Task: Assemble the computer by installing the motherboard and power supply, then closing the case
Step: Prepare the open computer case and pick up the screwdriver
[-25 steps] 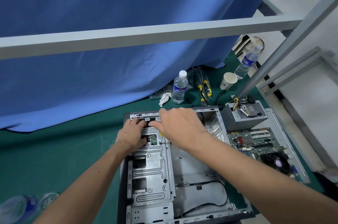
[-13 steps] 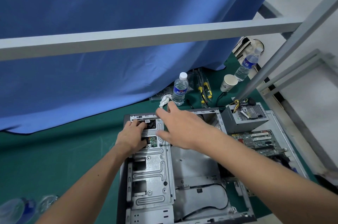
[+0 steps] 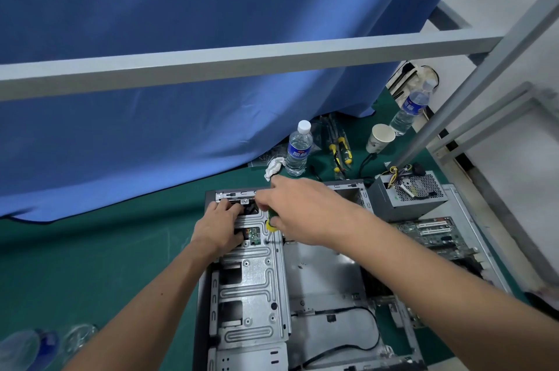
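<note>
The open grey computer case (image 3: 317,280) lies flat on the green mat, with a metal drive cage (image 3: 251,280) along its left side. My left hand (image 3: 217,225) is at the cage's far end, fingers and thumb curled into its openings. My right hand (image 3: 302,207) is just right of it and grips a green and yellow screwdriver (image 3: 270,221), tip down on the cage. The grey power supply (image 3: 408,195) and the green motherboard (image 3: 429,234) sit outside the case on a metal panel (image 3: 465,219) to the right.
A water bottle (image 3: 298,149), a crumpled tissue (image 3: 273,166), yellow-handled tools (image 3: 340,152), a paper cup (image 3: 379,137) and a second bottle (image 3: 411,107) stand beyond the case. A blue curtain (image 3: 181,83) hangs behind. A grey frame bar (image 3: 242,62) crosses overhead.
My right hand was stretched open toward the case's far edge; now it is drawn back over the cage with a screwdriver in its grip. My left hand has stayed put.
</note>
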The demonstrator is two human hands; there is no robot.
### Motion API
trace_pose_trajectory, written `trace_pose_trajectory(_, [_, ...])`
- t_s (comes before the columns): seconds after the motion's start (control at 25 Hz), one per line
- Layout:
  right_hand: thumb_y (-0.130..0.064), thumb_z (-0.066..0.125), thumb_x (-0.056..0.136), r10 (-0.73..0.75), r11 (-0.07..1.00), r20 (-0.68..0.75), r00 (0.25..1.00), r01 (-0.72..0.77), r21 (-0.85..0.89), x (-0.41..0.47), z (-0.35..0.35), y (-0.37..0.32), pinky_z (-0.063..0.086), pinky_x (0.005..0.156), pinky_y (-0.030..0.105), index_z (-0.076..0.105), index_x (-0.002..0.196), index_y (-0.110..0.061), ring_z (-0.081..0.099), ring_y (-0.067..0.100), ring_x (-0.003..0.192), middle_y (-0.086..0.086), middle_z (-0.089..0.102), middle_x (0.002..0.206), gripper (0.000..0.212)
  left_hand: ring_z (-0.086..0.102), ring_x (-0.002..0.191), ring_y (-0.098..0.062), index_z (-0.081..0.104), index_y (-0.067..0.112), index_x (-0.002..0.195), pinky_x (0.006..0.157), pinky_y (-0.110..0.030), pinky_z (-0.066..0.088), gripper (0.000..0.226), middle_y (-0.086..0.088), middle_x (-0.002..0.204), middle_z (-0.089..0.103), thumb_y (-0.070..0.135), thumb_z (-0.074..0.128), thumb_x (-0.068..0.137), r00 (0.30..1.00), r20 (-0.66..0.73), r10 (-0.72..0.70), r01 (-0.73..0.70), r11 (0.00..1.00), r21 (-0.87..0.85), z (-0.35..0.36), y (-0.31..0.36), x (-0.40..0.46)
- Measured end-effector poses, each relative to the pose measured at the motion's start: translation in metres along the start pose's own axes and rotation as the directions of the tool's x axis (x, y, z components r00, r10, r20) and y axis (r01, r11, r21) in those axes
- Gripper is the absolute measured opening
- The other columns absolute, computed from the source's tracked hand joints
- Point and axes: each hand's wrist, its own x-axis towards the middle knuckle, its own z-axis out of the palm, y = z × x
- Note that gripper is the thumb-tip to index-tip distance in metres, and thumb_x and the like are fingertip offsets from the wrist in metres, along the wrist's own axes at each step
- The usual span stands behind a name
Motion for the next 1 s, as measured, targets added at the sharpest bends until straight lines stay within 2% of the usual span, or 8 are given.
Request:
trace_pose_trajectory(0.16, [-0.055, 0.034, 0.101, 0.123, 0.983, -0.103, 0.987, -0.135, -0.123, 0.002, 0.013, -0.010, 0.030, 0.062, 0.034, 0.056, 0.109, -0.015, 0.064, 0.033, 0.091, 0.010, 0.065, 0.102, 0.047, 0.035, 0.120, -0.020, 0.043, 0.029, 0.138, 0.090, -0.037, 0.047, 0.059, 0.003, 0.125, 0.041, 0.038, 0.065, 0.085, 1.000, 0.001, -0.007, 0.007, 1.000, 0.007, 0.002, 0.000, -0.002])
trace_pose_trajectory(0.28, [-0.036, 0.054, 0.096, 0.092, 0.990, 0.052, 0.994, -0.097, 0.104, 0.000, 0.005, -0.003, 0.031, 0.062, 0.035, 0.047, 0.120, -0.020, 0.055, 0.035, 0.081, 0.009, 0.044, 0.111, 0.030, 0.034, 0.121, -0.020, 0.043, 0.030, 0.139, 0.091, -0.038, 0.048, 0.059, 0.003, 0.126, 0.042, 0.037, 0.066, 0.084, 1.000, -0.004, -0.006, 0.006, 1.000, -0.004, 0.001, 0.000, -0.001])
trace_pose_trajectory(0.36, [-0.018, 0.055, 0.092, 0.005, 0.999, 0.045, 0.999, -0.008, 0.045, -0.003, 0.002, -0.005, 0.031, 0.060, 0.034, 0.052, 0.115, -0.022, 0.057, 0.033, 0.080, 0.006, 0.043, 0.103, 0.023, 0.034, 0.120, -0.020, 0.043, 0.031, 0.138, 0.091, -0.037, 0.047, 0.059, 0.003, 0.125, 0.042, 0.037, 0.065, 0.084, 1.000, -0.006, -0.004, 0.004, 1.000, -0.007, 0.002, 0.000, -0.001])
trace_pose_trajectory(0.44, [-0.026, 0.048, 0.099, 0.015, 0.995, -0.067, 0.998, -0.021, -0.098, -0.003, 0.009, -0.013, 0.031, 0.060, 0.034, 0.057, 0.109, -0.017, 0.064, 0.033, 0.088, 0.009, 0.057, 0.098, 0.016, 0.034, 0.121, -0.020, 0.044, 0.029, 0.138, 0.091, -0.037, 0.047, 0.058, 0.003, 0.125, 0.042, 0.037, 0.065, 0.085, 1.000, -0.006, -0.001, 0.001, 1.000, -0.001, 0.003, -0.001, -0.001])
trace_pose_trajectory(0.56, [-0.051, 0.037, 0.102, 0.131, 0.985, -0.108, 0.986, -0.142, -0.102, -0.001, 0.013, -0.016, 0.031, 0.063, 0.034, 0.054, 0.112, -0.014, 0.064, 0.034, 0.093, 0.010, 0.063, 0.106, 0.042, 0.034, 0.122, -0.020, 0.044, 0.028, 0.137, 0.090, -0.036, 0.047, 0.056, 0.003, 0.126, 0.042, 0.037, 0.065, 0.085, 1.000, -0.011, -0.008, 0.008, 1.000, -0.013, 0.004, 0.000, -0.002])
trace_pose_trajectory(0.76, [-0.016, 0.055, 0.092, 0.032, 0.998, 0.020, 0.999, -0.033, 0.055, -0.002, -0.001, -0.008, 0.033, 0.062, 0.035, 0.049, 0.116, -0.017, 0.053, 0.034, 0.078, 0.007, 0.041, 0.102, 0.025, 0.034, 0.122, -0.020, 0.043, 0.030, 0.138, 0.090, -0.037, 0.047, 0.059, 0.004, 0.128, 0.042, 0.038, 0.066, 0.085, 1.000, -0.011, -0.005, 0.005, 1.000, -0.008, 0.003, -0.001, -0.002])
trace_pose_trajectory(0.88, [-0.041, 0.045, 0.101, 0.064, 0.989, -0.140, 0.988, -0.081, -0.122, -0.001, 0.006, -0.014, 0.029, 0.061, 0.034, 0.055, 0.105, -0.015, 0.064, 0.032, 0.089, 0.008, 0.063, 0.096, 0.028, 0.034, 0.122, -0.021, 0.043, 0.028, 0.138, 0.091, -0.037, 0.047, 0.058, 0.003, 0.127, 0.042, 0.037, 0.065, 0.085, 1.000, -0.005, -0.007, 0.007, 1.000, -0.010, 0.004, 0.000, -0.002])
trace_pose_trajectory(1.0, [-0.053, 0.039, 0.100, 0.129, 0.988, -0.096, 0.987, -0.136, -0.074, -0.003, 0.012, -0.015, 0.031, 0.062, 0.035, 0.051, 0.110, -0.014, 0.063, 0.033, 0.090, 0.010, 0.059, 0.107, 0.042, 0.034, 0.121, -0.020, 0.043, 0.029, 0.138, 0.091, -0.037, 0.047, 0.058, 0.003, 0.125, 0.042, 0.037, 0.065, 0.085, 1.000, -0.006, -0.007, 0.007, 1.000, -0.015, 0.004, -0.001, -0.003])
